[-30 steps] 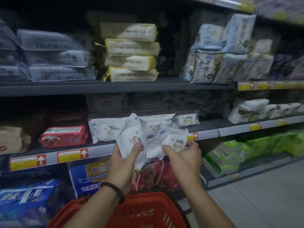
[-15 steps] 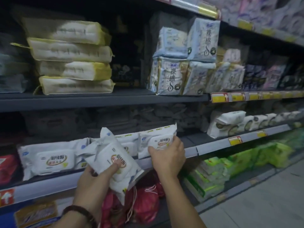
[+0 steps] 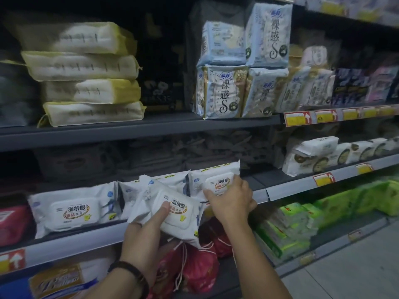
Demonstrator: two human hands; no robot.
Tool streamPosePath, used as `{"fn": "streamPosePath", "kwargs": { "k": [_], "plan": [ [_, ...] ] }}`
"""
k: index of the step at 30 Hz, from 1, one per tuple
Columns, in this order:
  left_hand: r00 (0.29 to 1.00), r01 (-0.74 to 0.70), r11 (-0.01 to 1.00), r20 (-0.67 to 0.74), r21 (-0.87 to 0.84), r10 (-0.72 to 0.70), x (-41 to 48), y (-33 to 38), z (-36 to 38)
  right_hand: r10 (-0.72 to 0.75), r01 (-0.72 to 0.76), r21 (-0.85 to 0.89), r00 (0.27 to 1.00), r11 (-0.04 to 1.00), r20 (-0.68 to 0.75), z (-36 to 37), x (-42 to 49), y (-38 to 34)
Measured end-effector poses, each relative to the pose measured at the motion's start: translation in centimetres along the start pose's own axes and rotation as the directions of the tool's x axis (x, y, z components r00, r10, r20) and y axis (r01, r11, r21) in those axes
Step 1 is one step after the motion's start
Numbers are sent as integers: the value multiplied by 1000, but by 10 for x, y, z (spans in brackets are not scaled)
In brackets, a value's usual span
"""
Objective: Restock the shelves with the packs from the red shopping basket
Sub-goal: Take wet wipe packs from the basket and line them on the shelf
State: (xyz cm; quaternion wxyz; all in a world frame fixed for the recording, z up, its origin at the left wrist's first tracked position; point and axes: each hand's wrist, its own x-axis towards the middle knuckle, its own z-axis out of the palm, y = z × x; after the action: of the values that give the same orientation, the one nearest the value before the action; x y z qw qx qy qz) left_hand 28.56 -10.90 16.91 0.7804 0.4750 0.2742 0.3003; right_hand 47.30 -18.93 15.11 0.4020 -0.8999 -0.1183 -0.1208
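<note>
My left hand (image 3: 144, 236) grips a white wipes pack (image 3: 172, 214) in front of the middle shelf (image 3: 71, 244), thumb on its lid. My right hand (image 3: 232, 201) holds a second white wipes pack (image 3: 212, 180) that stands on the shelf at the right end of a row of like packs (image 3: 71, 210). The red shopping basket is out of view.
Yellow-edged packs (image 3: 86, 72) are stacked on the upper shelf, pale blue packs (image 3: 237, 61) to their right. Red drawstring bags (image 3: 194, 266) hang below the hands, green packs (image 3: 302, 223) lie on the low shelf at the right, and grey floor shows at the bottom right.
The view swung right and up, and the basket left the frame. My right hand carried its pack onto the shelf and stood it upright; my left hand kept its pack near the shelf edge.
</note>
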Motion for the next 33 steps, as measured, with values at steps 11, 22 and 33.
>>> {"fn": "streamPosePath", "kwargs": {
  "k": [11, 22, 33],
  "plan": [
    [999, -17, 996, -51, -91, 13, -1, -5, 46, -36, -9, 213, 978, 977, 206, -85, -9, -7],
    [985, -7, 999, 174, -42, 15, 1, -23, 104, -85, 25, 267, 972, 963, 218, -111, -17, -1],
    [298, -785, -526, 944, 326, 140, 89, -41, 115, 125, -47, 288, 958, 957, -258, -103, 45, 76]
  ]
}}
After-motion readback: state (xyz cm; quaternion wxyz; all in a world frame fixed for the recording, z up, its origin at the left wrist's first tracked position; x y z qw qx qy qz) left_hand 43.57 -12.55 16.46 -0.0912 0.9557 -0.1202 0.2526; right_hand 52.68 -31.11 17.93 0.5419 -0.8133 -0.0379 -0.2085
